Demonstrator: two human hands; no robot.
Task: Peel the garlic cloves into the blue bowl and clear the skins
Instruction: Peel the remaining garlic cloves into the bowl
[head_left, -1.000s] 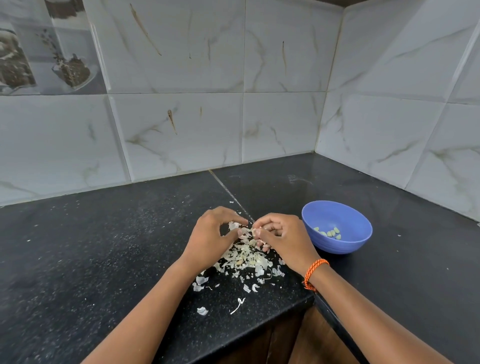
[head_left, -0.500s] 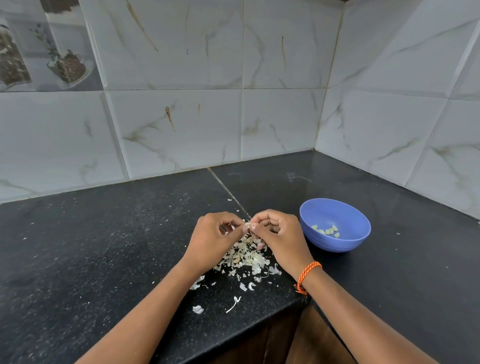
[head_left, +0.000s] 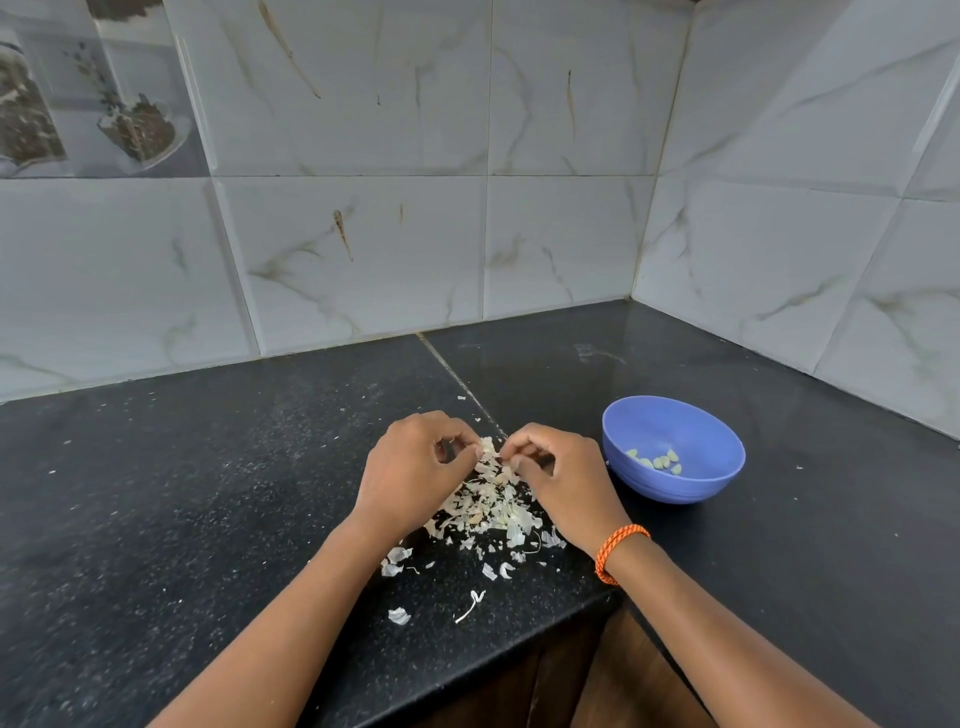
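- Already, loose skins lie scattered across the black tabletop in the lower middle of the frame, some just beside its front edge; a careless sweep of a forearm could push them over the edge to the floor.
- At frame centre, the left hand has its fingers curled, its grip pinching one side of a garlic clove with papery skin on it.
- Just right of it, the right hand pinches the other side of the same clove with fingertips curled in; how much skin is left on it I cannot tell. Too hard a tug could make the clove slip out and drop into the pile of skins below.
- At centre right, the blue bowl holds a few peeled cloves; it sits near the right wrist, so a quick reach might knock it, or carry stray skin in.
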